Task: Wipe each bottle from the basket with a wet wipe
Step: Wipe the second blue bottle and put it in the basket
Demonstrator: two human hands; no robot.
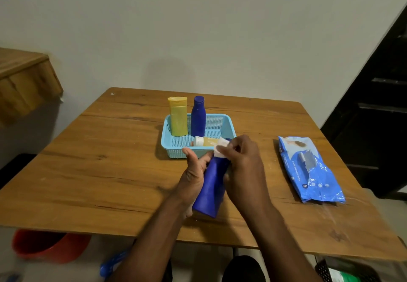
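Blue bottle [210, 186] held tilted above the near-centre of a wooden table [110, 171], its base toward the viewer and its top end pointing away toward a basket. Left hand [195, 175] cradles the bottle from the left side, fingers curled behind it, thumb sticking up. Right hand [241, 165] pinches a white wet wipe [220, 147] against the bottle's top end, fingers bent around it.

Just beyond the hands sits a light blue mesh basket [222, 123]. Inside it: a yellow bottle [178, 116] standing upright at back left, w/ a dark blue bottle [198, 116] upright right beside it. A small amber bottle [207, 142] w/ a white cap lies on its side at the front of the basket, partly hidden by the wipe and fingers.

Well to the right on the table lies a blue pack of wet wipes [310, 169], flat, label up. Plain pale wall behind. Under the table edge, bottom left, a red bucket [48, 246]; bottom right, a dark mesh bin [343, 270], partly cut off.
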